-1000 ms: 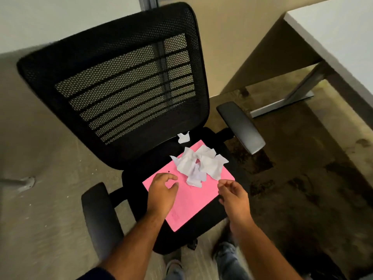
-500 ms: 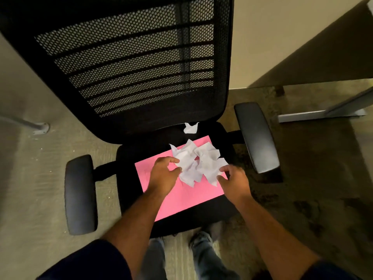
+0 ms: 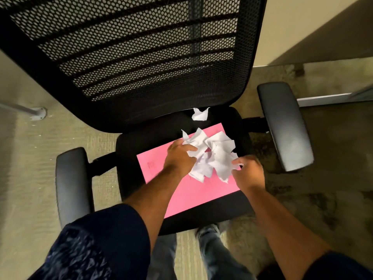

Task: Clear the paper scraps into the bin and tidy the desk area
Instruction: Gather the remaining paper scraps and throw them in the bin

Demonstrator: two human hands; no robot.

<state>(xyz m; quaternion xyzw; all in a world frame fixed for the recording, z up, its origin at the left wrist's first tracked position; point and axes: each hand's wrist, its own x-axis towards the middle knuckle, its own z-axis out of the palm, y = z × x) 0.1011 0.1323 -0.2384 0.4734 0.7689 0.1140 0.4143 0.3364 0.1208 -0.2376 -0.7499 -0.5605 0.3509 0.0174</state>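
Head view cuts off the chair (image 3: 141, 57) top. White paper scraps (image 3: 212, 156) heap on a pink sheet (image 3: 191, 193) on the seat, left hand (image 3: 179, 156) and right hand (image 3: 249, 172) clutching either side; fingertips buried. One stray scrap (image 3: 199, 114) lies farther back.

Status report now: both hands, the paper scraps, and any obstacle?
Left hand and right hand closing on the paper scraps from both sides. Pile sits on pink sheet on chair seat. One stray scrap behind. No bin seen.

Black mesh office chair (image 3: 141, 57) on carpet (image 3: 24, 178).
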